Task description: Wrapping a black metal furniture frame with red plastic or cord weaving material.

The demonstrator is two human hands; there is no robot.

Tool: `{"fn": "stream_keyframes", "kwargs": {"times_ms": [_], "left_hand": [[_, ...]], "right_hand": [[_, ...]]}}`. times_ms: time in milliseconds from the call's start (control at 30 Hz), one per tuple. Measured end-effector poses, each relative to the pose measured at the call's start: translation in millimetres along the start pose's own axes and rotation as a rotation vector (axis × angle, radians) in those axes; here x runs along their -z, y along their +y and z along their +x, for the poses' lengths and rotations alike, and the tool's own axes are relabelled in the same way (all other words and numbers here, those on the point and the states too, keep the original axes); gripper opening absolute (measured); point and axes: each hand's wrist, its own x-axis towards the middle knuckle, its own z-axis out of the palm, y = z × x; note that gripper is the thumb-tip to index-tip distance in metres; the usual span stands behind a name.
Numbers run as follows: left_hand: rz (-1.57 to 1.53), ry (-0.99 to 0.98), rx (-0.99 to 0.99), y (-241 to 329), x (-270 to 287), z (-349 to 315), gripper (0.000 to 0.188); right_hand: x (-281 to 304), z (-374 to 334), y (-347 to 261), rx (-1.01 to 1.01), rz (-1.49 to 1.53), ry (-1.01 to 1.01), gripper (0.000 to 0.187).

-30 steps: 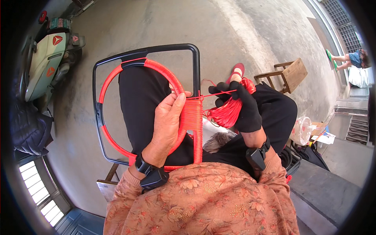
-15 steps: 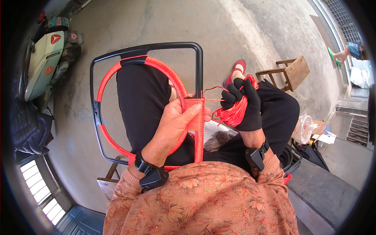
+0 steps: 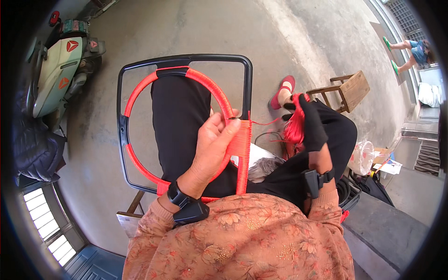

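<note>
Head view: black metal frame (image 3: 248,86) over the left thigh, black trousers (image 3: 179,121) visible through it. Ring (image 3: 208,84) set within the frame, mostly wrapped in red cord, bare black at top and left. Left hand (image 3: 211,144), bare, pinches the red wrapped panel (image 3: 241,140) near its upper end, where ring meets upright. Right hand (image 3: 315,126), in a black glove with exposed wrist, grips a bundle of red cord (image 3: 294,127); one thin strand (image 3: 265,124), slightly curved, runs between panel and bundle. Surroundings: wooden stool (image 3: 353,91) ahead-right, scooter (image 3: 58,70) far left, second person (image 3: 418,55) at right edge, in blue shorts and green footwear
</note>
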Motion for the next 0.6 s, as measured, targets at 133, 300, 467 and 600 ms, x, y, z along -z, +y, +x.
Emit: {"fn": "stream_keyframes", "kwargs": {"times_ms": [133,300,467,600], "left_hand": [[0.041,0.122,-0.187,-1.6,-2.7,1.4,0.039],[0.172,0.160,-0.491,0.9,-8.7,-0.3,0.058],[0.603,0.332,-0.456,0.4,-2.7,-2.3,0.039],[0.002,0.266,-0.270,-4.9,3.4,3.2,0.026]], "right_hand": [[-9.7,0.1,-20.3,0.530,-0.292,0.167,0.031],[-86.9,-44.4,-23.4,1.468,-1.475,0.016,0.037],[-99.6,-70.0,-31.6,1.454,-1.248,-0.150,0.024],[-72.5,-45.0,-25.8,0.574,-0.763,-0.267,0.020]]}}
